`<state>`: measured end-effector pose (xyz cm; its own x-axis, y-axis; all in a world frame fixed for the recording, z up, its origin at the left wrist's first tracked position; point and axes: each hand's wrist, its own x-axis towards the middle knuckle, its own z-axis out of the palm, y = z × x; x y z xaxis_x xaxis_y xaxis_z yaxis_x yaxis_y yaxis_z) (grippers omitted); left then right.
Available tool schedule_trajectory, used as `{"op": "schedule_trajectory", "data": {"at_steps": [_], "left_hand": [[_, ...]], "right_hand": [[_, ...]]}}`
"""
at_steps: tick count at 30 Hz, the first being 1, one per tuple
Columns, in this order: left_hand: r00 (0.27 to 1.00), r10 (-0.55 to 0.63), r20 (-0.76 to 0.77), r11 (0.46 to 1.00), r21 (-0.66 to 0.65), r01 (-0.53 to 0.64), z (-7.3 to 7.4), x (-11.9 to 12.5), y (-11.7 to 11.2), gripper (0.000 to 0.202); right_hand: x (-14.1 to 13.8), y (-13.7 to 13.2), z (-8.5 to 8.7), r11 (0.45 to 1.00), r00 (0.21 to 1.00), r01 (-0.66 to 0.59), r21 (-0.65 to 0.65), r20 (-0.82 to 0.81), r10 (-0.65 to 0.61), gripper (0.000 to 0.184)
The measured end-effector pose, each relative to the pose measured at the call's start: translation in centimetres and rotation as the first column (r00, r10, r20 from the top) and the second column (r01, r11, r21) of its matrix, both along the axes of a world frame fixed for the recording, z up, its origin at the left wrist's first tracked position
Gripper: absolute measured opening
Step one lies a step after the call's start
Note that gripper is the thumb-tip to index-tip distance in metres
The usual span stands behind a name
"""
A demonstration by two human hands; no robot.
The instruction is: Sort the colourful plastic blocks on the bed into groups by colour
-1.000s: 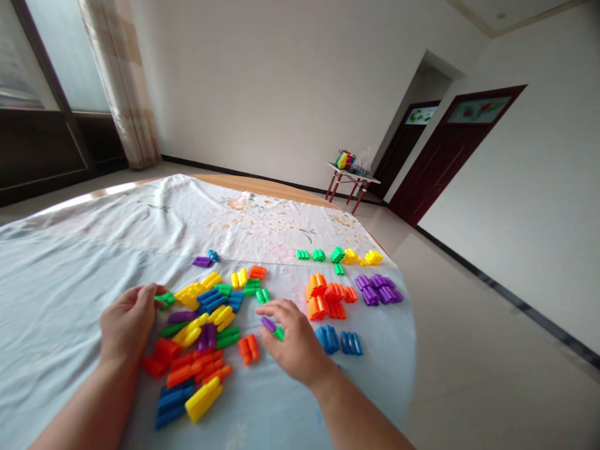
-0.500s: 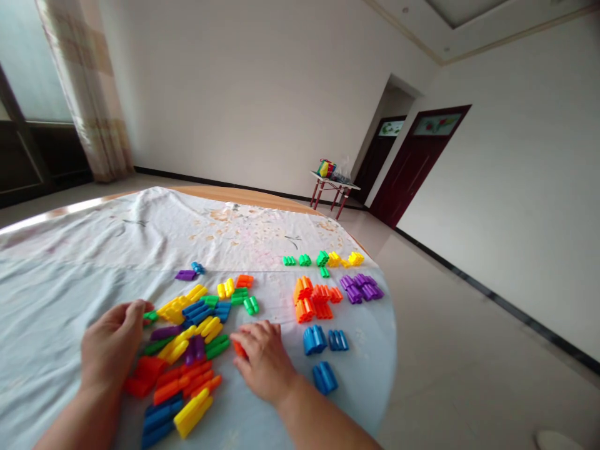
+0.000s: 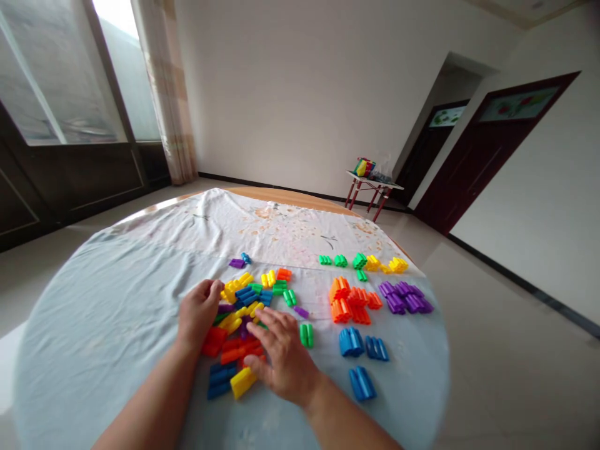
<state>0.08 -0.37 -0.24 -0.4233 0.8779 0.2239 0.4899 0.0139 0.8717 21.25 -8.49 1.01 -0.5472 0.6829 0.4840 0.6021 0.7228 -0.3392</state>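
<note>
Since half a second ago, the right hand (image 3: pixel 287 357) is moving toward 9 o'clock, its fingertips now overlapping the pile (image 3: pixel 232 353). Loose beside it, a purple piece (image 3: pixel 300 312) and a green piece (image 3: pixel 307 335) are now showing on the cloth (image 3: pixel 140 281), hidden in that frame. My view is swinging too, the window (image 3: pixel 60 75) taking up more of it.

I am taking clock positions from the pile's centre, 12 being the far side. At 4 o'clock, the right hand is spreading its fingers, thumb well apart; I cannot tell whether it is touching any piece beneath. At 10 o'clock, the left hand (image 3: pixel 199 312) is curling against the pile's edge, thumb and forefinger close together; I cannot tell whether they are gripping anything.

A yellow piece (image 3: pixel 243 382) is lying at 6 o'clock, blue pieces (image 3: pixel 221 380) just beside it at 7. Well apart, the orange group (image 3: pixel 351 301) is sitting toward 3 o'clock, the purple group (image 3: pixel 405 297) beyond it, the blue group (image 3: pixel 359 350) nearer 4. Green clusters (image 3: pixel 340 260) and yellow clusters (image 3: pixel 389 265) are forming a row at 2.
</note>
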Motion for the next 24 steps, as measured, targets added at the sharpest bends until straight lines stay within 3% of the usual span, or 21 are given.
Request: {"op": "schedule_trajectory", "data": {"at_steps": [3, 5, 10, 17, 21, 24], "left_hand": [[0.999, 0.011, 0.037, 0.999, 0.029, -0.012, 0.3, 1.2, -0.3, 0.031], [0.997, -0.011, 0.075, 0.999, 0.053, 0.007, 0.4, 2.0, -0.4, 0.032], [0.976, -0.065, 0.209, 0.994, 0.101, 0.045, 0.0, 3.5, -0.4, 0.034], [0.857, -0.184, 0.481, 0.983, 0.103, 0.153, -0.5, 6.3, -1.1, 0.042], [0.783, -0.235, 0.575, 0.972, 0.124, 0.201, 0.3, 6.5, -1.4, 0.038], [0.766, -0.172, 0.619, 0.985, 0.119, 0.125, 1.1, 5.0, -1.2, 0.036]], "right_hand": [[-0.4, -0.6, 0.1, 0.995, 0.993, -0.090, -0.046, 0.068, 0.093, 0.060], [-0.4, -0.8, 0.1, 0.992, 0.990, -0.103, -0.076, 0.092, 0.110, 0.060], [0.1, -0.2, -0.2, 0.996, 0.995, 0.065, -0.060, 0.077, -0.060, 0.038], [1.6, 1.4, -1.4, 0.949, 0.950, 0.312, -0.037, -0.017, -0.313, 0.037], [1.8, 1.4, -1.4, 0.941, 0.939, 0.338, -0.011, -0.065, -0.338, 0.040], [1.6, 1.2, -1.1, 0.957, 0.954, 0.289, 0.033, -0.095, -0.285, 0.037]]}}
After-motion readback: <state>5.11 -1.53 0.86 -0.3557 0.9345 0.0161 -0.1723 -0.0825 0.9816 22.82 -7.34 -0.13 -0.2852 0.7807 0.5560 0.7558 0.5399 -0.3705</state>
